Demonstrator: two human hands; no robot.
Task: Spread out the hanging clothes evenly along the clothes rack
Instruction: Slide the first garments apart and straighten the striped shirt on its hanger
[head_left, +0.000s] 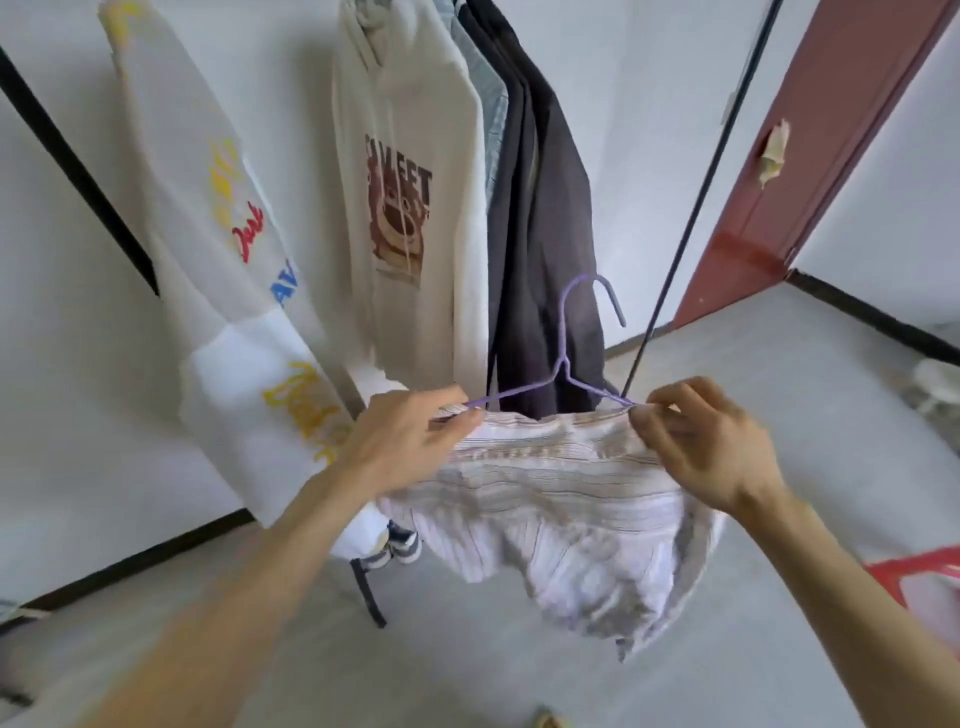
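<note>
I hold a pale striped shirt (561, 499) on a purple wire hanger (566, 332) off the rack, low in front of me. My left hand (410, 441) pinches the hanger's left shoulder and the cloth over it. My right hand (711, 441) pinches the right shoulder the same way. The hanger's hook points up, free of any rail. Behind it hang a cream hoodie with a bear print (405, 208), a grey-blue garment (493, 119) and a dark jacket (540, 234), bunched close together. A white garment with coloured lettering (228, 291) hangs apart at the left. The rail itself is out of view above.
Black rack poles slant at the left (78, 171) and right (701, 208), with a black foot (369, 592) on the grey floor. A dark red door frame (810, 156) stands at right. A red object (924, 577) lies at the right edge. Shoes (395, 545) sit under the clothes.
</note>
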